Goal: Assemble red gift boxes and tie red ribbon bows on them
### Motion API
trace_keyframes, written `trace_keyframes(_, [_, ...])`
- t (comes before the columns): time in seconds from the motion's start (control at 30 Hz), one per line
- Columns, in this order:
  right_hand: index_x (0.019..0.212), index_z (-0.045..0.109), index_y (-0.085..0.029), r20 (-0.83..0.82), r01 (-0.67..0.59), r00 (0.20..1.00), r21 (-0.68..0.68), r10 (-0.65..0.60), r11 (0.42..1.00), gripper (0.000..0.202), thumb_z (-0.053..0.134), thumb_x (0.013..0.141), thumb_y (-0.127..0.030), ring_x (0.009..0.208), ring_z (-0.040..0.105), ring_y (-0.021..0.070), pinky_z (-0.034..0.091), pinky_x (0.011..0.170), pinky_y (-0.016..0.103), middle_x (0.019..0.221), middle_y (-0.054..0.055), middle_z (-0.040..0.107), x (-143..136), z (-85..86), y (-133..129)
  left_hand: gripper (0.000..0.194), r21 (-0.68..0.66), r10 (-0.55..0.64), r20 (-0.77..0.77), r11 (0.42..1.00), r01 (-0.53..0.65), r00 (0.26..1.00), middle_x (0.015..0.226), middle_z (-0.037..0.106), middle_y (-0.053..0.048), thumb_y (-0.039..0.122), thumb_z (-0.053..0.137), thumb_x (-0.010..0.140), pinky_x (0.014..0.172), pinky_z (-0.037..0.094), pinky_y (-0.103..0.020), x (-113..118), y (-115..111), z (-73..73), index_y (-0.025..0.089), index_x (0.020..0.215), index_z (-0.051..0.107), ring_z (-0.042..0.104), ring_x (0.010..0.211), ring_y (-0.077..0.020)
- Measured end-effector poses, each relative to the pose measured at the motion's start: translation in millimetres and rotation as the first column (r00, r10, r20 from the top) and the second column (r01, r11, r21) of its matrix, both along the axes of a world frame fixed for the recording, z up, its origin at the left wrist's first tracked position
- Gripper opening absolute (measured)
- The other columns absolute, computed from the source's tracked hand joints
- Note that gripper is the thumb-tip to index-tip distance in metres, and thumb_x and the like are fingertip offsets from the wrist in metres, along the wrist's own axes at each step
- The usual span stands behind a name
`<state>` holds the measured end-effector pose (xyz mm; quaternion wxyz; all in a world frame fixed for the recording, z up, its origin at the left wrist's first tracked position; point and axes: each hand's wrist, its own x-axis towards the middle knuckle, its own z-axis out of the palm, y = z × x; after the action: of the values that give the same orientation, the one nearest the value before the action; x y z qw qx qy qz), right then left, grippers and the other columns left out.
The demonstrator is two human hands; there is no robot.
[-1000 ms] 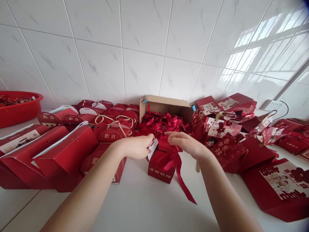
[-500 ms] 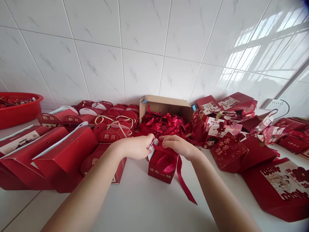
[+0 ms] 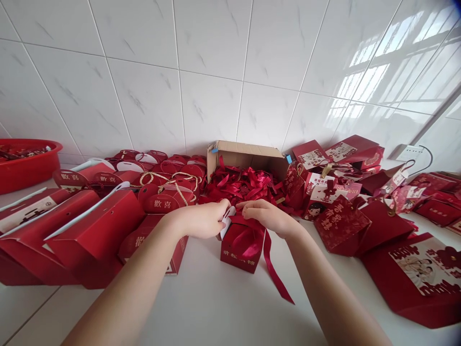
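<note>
A small red box [image 3: 239,257] with gold characters stands upright on the pale tabletop, its white-lined flap raised at the top left. My left hand [image 3: 212,219] is closed on that flap, fingertips pinching its edge. Over the box's top my right hand [image 3: 262,212] has its fingers curled on a dark red ribbon [image 3: 273,271]. The ribbon loops over the box, and its loose tail hangs down the right side onto the table. Both hands are close together, and the fingertips are partly hidden.
Behind the box lies an open cardboard carton [image 3: 248,148] full of red ribbons [image 3: 248,185]. Red boxes [image 3: 97,230] crowd the left, near a red basin [image 3: 29,168]. More red gift boxes [image 3: 399,274] cover the right. A power strip [image 3: 409,153] sits by the tiled wall.
The view has shifted very slightly. Both hands keep nearly the same places at the box, with no other clear movement.
</note>
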<state>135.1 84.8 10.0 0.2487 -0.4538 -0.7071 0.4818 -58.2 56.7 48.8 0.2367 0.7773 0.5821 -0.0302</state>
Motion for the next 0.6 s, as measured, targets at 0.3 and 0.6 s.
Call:
trace_keyframes(0.3, [0.063,0.057,-0.017,-0.052,-0.022,0.998,-0.016,0.021,1.0,0.02,0.054,0.072,-0.034,0.073,0.053,0.0158,0.04,0.066,0.026,0.07,0.002,0.059,2.0,0.6,-1.1,0.017,-0.001,-0.008,-0.002,1.0,0.008,1.0,0.065,0.047,0.002,0.035,0.047,0.081,0.044,0.028,-0.026,1.1,-1.0,0.7,0.025,0.094,0.043,0.039,0.051,-0.0154])
trace_keyframes(0.6, [0.065,0.047,-0.017,-0.052,-0.015,0.999,0.001,0.015,1.0,0.019,0.051,0.073,-0.034,0.058,0.037,0.0086,0.031,0.057,0.023,0.065,-0.004,0.044,-7.2,-7.6,1.4,0.018,0.012,-0.001,0.025,1.0,0.001,1.0,0.066,0.05,0.002,0.034,0.048,0.08,0.044,0.027,-0.026,0.1,-0.8,1.6,0.024,0.095,0.046,0.039,0.051,-0.0152])
